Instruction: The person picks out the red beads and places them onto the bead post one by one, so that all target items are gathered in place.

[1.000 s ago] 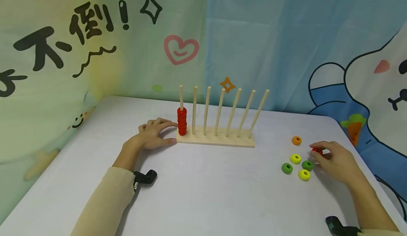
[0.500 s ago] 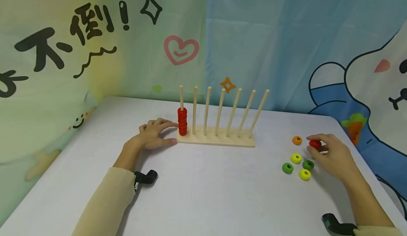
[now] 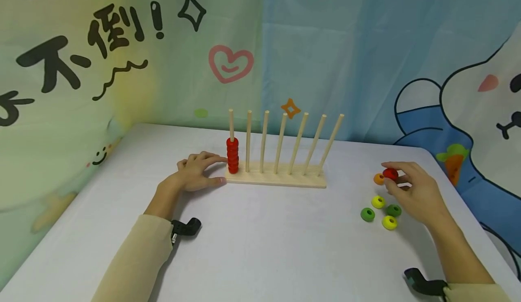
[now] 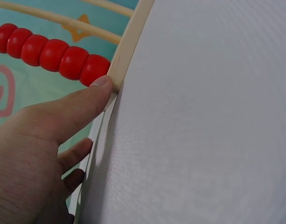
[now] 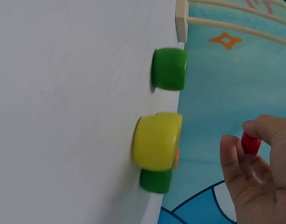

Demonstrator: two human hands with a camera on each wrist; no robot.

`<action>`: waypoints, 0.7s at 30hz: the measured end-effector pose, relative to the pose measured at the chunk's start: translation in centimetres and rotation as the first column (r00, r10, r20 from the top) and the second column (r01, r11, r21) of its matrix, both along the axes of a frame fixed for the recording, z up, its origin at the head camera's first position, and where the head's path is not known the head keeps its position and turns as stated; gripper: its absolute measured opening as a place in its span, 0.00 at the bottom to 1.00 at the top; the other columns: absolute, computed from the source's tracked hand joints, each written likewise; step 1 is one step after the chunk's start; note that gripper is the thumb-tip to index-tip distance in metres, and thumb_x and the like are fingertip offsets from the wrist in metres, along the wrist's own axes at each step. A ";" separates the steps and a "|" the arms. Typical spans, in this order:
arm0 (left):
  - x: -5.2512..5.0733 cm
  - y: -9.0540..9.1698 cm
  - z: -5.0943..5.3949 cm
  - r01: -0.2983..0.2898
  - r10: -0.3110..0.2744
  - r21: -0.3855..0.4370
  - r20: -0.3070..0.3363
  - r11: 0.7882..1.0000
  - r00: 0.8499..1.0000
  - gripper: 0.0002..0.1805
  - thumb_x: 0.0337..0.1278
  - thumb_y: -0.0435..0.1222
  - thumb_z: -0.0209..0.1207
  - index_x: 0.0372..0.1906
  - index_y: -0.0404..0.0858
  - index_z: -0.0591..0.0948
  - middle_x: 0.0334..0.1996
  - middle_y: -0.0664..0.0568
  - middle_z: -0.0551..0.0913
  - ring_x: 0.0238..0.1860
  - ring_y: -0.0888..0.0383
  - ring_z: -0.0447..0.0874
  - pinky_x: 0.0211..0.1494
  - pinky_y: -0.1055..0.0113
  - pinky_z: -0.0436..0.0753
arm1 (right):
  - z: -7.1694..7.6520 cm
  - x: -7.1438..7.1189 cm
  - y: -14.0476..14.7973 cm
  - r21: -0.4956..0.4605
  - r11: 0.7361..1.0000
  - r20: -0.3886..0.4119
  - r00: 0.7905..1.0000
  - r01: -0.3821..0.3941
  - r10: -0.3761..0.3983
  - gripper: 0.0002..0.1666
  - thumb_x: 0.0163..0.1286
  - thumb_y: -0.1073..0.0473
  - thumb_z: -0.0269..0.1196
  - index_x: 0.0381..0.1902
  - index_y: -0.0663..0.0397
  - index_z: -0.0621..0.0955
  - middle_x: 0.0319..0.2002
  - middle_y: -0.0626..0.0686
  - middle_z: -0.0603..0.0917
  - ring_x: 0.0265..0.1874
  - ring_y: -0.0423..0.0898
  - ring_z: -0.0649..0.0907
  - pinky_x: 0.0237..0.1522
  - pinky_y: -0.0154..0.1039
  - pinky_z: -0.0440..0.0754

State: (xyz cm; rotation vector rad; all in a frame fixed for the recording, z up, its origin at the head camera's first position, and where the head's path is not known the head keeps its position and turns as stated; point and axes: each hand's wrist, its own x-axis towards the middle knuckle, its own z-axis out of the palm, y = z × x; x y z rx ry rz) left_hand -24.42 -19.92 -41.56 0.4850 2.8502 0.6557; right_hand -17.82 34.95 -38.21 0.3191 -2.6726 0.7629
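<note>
In the head view, a red bead (image 3: 390,174) is pinched between the thumb and fingers of my right hand (image 3: 415,193). It is raised off the table, close to an orange bead (image 3: 379,179). My left hand (image 3: 197,172) rests at the left end of a wooden rack's base (image 3: 277,180), fingers mostly straight. The left wrist view has its thumb (image 4: 82,107) touching the base corner. Several red beads (image 3: 232,156) are stacked on the leftmost rod; the other upright rods carry no beads.
Near my right hand lie two yellow beads (image 3: 389,222) and two green beads (image 3: 368,214) on the white table (image 3: 285,247). A printed cloth (image 3: 317,58) hangs behind the table. Both wrists wear black camera mounts (image 3: 187,227).
My right hand has lifted the red bead off the table and carried it left and farther back, near the orange bead. The left hand stays at the rack's end.
</note>
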 end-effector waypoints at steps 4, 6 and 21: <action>0.0 0.0 0.0 0.003 -0.003 0.002 -0.005 1.000 1.000 0.36 0.60 0.64 0.61 0.73 0.63 0.71 0.75 0.46 0.64 0.71 0.35 0.59 0.64 0.31 0.53 | 0.4 -0.1 -0.9 -0.034 0.999 -0.015 1.000 -0.024 0.023 0.23 0.68 0.69 0.68 0.61 0.59 0.80 0.54 0.65 0.77 0.40 0.68 0.85 0.34 0.11 0.70; 0.0 -0.1 0.0 0.003 -0.003 0.002 -0.005 1.000 1.000 0.36 0.60 0.64 0.61 0.73 0.63 0.71 0.75 0.46 0.64 0.71 0.35 0.59 0.64 0.31 0.53 | 0.6 -0.2 -1.4 -0.043 0.999 -0.015 0.999 -0.032 0.031 0.22 0.68 0.67 0.69 0.59 0.59 0.81 0.54 0.64 0.78 0.40 0.66 0.85 0.36 0.11 0.69; 0.1 0.0 0.0 -0.003 0.003 0.000 0.002 1.000 1.000 0.35 0.60 0.63 0.61 0.73 0.63 0.71 0.75 0.46 0.64 0.72 0.35 0.59 0.65 0.30 0.53 | 1.4 -0.9 -4.2 -0.117 0.989 -0.059 0.995 -0.085 0.079 0.21 0.69 0.67 0.68 0.58 0.58 0.82 0.55 0.62 0.77 0.46 0.61 0.81 0.42 0.11 0.69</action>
